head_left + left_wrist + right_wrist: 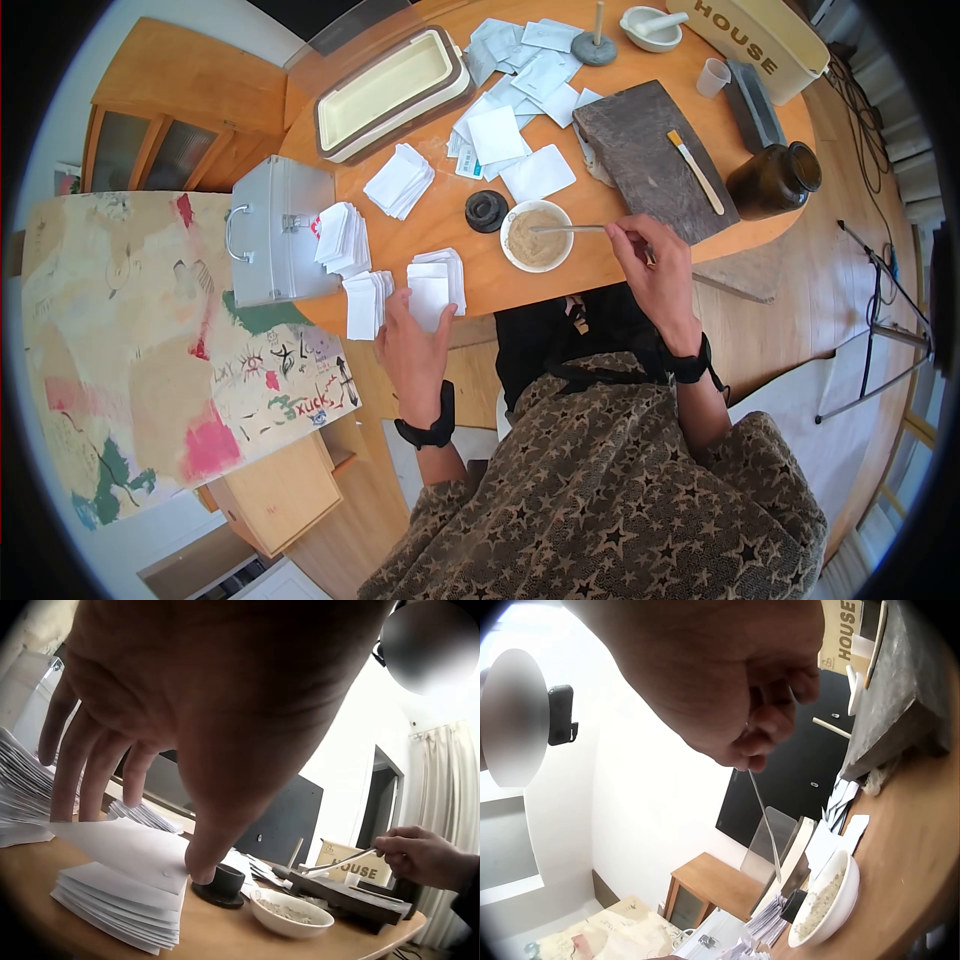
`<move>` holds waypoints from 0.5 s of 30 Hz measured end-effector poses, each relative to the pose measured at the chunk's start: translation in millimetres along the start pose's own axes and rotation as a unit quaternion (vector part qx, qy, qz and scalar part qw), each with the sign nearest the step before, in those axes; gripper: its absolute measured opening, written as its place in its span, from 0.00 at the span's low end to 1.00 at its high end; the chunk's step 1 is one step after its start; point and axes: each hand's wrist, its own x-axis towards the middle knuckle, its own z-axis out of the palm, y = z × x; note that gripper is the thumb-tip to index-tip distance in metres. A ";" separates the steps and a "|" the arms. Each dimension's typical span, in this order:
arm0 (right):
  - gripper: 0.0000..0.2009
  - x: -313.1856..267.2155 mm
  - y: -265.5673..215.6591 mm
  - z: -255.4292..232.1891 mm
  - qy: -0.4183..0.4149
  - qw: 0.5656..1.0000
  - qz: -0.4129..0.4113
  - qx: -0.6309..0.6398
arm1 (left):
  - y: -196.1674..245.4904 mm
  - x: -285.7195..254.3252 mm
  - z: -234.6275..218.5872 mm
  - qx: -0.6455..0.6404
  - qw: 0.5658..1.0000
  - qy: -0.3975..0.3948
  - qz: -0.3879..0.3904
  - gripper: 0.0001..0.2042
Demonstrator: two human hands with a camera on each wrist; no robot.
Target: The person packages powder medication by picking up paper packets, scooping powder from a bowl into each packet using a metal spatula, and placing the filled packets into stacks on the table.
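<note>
My left hand [413, 345] is at the near left of the table and pinches a white paper packet [131, 851] between thumb and fingertips. One edge of the packet is lifted over a stack of similar packets [120, 904]. My right hand [655, 272] grips the end of a thin metal spoon [582, 229], which slants down toward a white bowl [508, 255]. Beige powder [537, 246] fills part of the bowl, and the spoon's far end overlaps it in the head view. Just behind the bowl sits a round black piece with a raised collar [487, 210].
More white packet stacks [400, 181] lie at the left beside a silver case [285, 240]. Pale blue sachets [545, 75] are spread farther back, near a cream tray [390, 95]. A dark slab [640, 140] bears a brush [695, 172]; a brown jar [775, 180] stands at its right.
</note>
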 end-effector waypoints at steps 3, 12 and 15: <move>0.06 -0.7 2.9 1.0 -0.006 1.000 0.008 0.001 | 1.1 1.9 5.4 0.021 1.000 -0.007 -0.003 0.29; 0.07 -1.5 6.3 2.8 -0.010 1.000 0.018 0.003 | 1.8 11.8 22.6 0.046 0.998 0.019 0.031 0.26; 0.07 -1.4 6.6 3.2 -0.017 1.000 0.022 -0.001 | 2.5 13.8 25.0 0.054 0.998 0.009 0.024 0.25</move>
